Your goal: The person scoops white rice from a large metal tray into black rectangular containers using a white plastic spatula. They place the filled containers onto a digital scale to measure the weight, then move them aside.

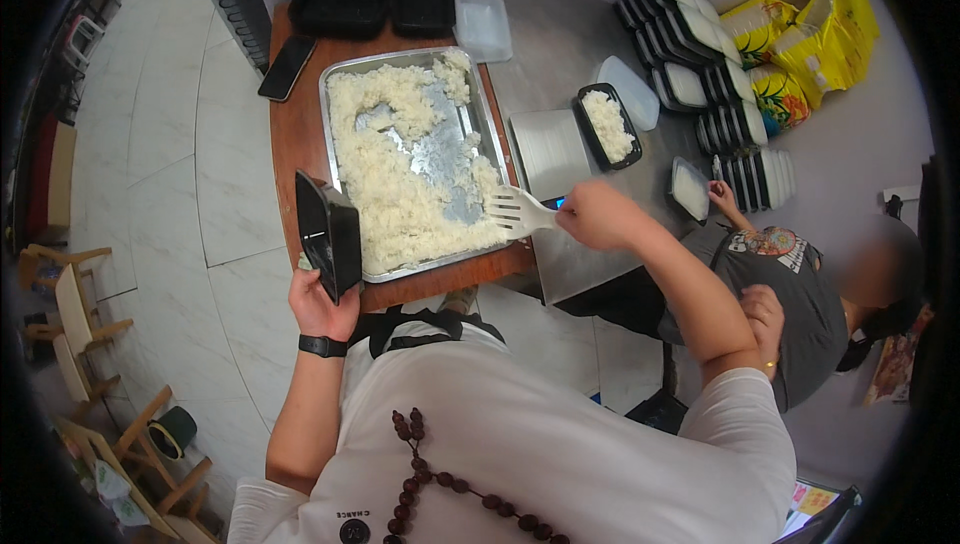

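Note:
My right hand grips the handle of a white slotted plastic spatula. The spatula's prongs touch the cooked rice at the right edge of a large metal tray. Bare metal shows in the tray's middle and upper right. My left hand holds a black plastic food container tipped on its side, left of the tray's near corner. Its inside is mostly turned from view. A second black container filled with rice stands on the steel counter, beside a flat metal scale plate.
Lidded containers are stacked at the back right, near yellow bags. At the right, a co-worker touches a lidded container. Black containers, clear lids and a smartphone lie around the wooden tabletop.

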`<state>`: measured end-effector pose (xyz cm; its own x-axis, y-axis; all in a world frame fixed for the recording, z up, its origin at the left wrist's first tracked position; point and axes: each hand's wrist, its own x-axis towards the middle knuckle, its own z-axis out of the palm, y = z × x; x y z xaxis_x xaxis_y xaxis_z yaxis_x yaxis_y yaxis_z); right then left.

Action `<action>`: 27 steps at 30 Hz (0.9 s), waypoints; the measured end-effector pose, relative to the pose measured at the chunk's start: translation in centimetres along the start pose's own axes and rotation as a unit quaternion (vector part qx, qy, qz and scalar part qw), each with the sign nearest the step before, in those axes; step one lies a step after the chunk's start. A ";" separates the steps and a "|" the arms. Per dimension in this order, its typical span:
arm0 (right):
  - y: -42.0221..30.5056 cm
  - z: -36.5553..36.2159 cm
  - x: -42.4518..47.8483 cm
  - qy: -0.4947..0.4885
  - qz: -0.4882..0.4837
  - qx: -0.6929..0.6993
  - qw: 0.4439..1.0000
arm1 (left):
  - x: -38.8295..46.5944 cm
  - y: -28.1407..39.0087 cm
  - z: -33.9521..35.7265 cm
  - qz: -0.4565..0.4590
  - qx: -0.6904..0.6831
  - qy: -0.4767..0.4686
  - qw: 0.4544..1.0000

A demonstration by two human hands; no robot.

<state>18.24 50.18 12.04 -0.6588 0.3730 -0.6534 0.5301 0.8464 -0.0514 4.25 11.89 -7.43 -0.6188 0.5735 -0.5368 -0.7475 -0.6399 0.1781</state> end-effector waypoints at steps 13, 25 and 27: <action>-5.7 11.3 1.5 -0.108 0.110 0.626 0.765 | -0.1 0.1 0.2 0.012 0.025 0.006 1.000; -6.9 8.0 6.2 0.214 -0.029 0.352 0.911 | -0.7 0.2 0.0 0.023 0.007 0.035 0.999; -6.7 6.4 3.9 0.258 -0.061 0.147 0.953 | -0.8 0.2 -0.3 0.017 0.003 0.029 0.999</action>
<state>15.54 43.57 4.96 -0.8591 0.4810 -0.1751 0.5104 0.7798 -0.3624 4.64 11.13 -7.20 -0.6285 0.5205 -0.5780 -0.7283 -0.6548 0.2022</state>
